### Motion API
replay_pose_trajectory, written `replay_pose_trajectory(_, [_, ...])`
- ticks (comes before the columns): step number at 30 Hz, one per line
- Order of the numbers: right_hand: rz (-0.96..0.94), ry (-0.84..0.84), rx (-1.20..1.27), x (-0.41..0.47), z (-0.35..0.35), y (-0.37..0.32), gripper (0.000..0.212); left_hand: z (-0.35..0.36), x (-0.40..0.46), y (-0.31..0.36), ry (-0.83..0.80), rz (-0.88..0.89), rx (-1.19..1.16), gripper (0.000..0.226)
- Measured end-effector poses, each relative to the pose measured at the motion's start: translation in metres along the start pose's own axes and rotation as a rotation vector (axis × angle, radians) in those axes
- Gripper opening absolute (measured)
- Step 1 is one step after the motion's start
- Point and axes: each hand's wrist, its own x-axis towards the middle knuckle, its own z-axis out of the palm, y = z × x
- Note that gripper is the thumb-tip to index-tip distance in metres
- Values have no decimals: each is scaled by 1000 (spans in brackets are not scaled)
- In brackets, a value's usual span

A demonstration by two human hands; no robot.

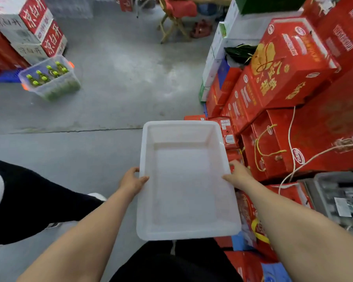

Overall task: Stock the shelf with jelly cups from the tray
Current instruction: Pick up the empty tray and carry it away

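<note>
Grey concrete floor lies beneath the empty white tray, carried lengthwise ahead, left hand gripping its left rim, right hand its right, equally near; no jelly cups or shelf are visible, only red cartons rightward.

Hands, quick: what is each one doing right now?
Left hand: grips the left rim of the white tray.
Right hand: grips the tray's right rim.
The tray looks empty.
</note>
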Motion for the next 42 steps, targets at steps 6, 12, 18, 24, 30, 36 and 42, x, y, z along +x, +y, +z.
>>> replay_pose_trajectory(6, [57, -18, 106, 46, -15, -14, 38, 2, 50, 53, -17, -1, 93, 33])
replay_pose_trajectory(12, [96, 3, 88, 123, -39, -21, 39, 31, 105, 102, -22, -31, 76, 31])
replay_pose_trajectory(18, [100, 3, 76, 202, -59, -32, 50, 64, 152, 135, -23, -96, 52, 28])
replay_pose_trajectory(24, [130, 26, 51, 263, -64, -31, 42, 95, 203, 150, -12, -136, 38, 25])
replay_pose_trajectory(30, [201, 70, -16, 310, -54, -15, 35, 131, 238, 172, -26, -110, 5, 24])
replay_pose_trajectory(36, [212, 81, 21, 330, -36, -2, 39, 148, 262, 166, -62, -147, 24, 26])
replay_pose_trajectory(42, [226, 99, 25, 339, -27, 11, 39, 160, 270, 158, -98, -159, 22, 27])
